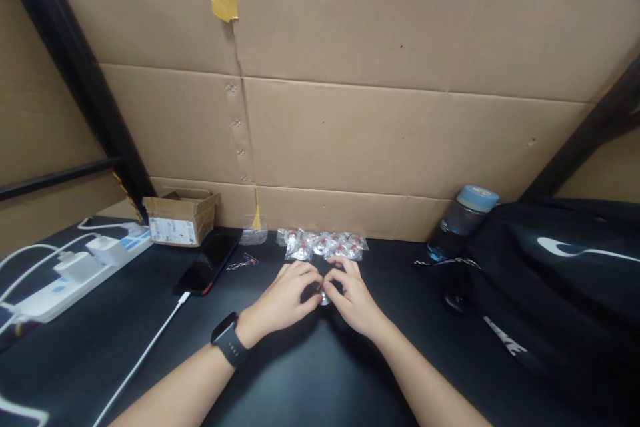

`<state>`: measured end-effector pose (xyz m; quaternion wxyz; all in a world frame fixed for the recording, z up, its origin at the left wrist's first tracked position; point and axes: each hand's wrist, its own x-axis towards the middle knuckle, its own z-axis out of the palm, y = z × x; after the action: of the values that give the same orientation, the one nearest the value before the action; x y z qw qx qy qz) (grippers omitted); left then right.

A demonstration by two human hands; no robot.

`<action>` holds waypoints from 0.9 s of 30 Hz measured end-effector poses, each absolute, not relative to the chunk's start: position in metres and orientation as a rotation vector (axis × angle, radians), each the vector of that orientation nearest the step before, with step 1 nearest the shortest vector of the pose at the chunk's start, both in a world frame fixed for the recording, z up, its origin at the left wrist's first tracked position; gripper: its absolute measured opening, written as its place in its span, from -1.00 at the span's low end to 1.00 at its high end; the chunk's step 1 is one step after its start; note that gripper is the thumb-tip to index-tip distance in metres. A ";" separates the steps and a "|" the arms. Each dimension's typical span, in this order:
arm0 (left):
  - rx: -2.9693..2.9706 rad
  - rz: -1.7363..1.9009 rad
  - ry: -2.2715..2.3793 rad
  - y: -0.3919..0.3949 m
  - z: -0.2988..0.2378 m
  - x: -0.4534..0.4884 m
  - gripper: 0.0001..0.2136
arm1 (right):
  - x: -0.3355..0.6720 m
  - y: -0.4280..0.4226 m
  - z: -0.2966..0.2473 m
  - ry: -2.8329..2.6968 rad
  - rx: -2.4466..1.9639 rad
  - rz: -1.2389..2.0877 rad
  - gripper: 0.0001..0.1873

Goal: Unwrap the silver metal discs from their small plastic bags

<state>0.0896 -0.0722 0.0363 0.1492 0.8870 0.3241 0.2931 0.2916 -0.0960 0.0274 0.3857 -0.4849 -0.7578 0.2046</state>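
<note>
So the small silver piece is out in the middle of the tabletop, nearer the far edge than the near one, with the grip of the left hand and right hand both clamped on it by the fingertips. Its shiny rounded metal side faces the near edge and a dab of red shows toward the far edge, but I can't tell its long axis (fingers hide most of it, sorry). Looks a lot like the bagged silver-and-red pieces bunched along the far edge, honestly.
</note>
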 end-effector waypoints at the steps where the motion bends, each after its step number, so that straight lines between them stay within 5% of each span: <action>1: 2.548 0.836 0.937 -0.070 0.034 0.090 -0.90 | 0.291 -0.096 0.026 -1.939 -1.244 0.517 -0.84; 10: 2.507 0.887 1.131 -0.056 0.015 0.090 -0.88 | 0.307 -0.092 0.033 -2.155 -1.295 0.451 -0.95; 17: 2.567 0.803 1.113 -0.032 0.030 0.052 -0.69 | 0.349 -0.090 0.040 -2.268 -1.414 0.487 -0.47; 22: 2.627 0.450 0.925 -0.024 0.034 0.023 -0.76 | 0.355 -0.086 0.035 -2.300 -1.466 0.510 -0.55; 27: 2.631 0.506 1.038 -0.025 0.022 0.031 -0.91 | 0.351 -0.084 0.032 -2.278 -1.513 0.537 -0.59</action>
<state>0.0305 -0.0245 0.0218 0.1338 0.9075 0.3580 0.1744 0.3510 -0.0839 0.0322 0.1763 -0.5344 -0.8046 0.1896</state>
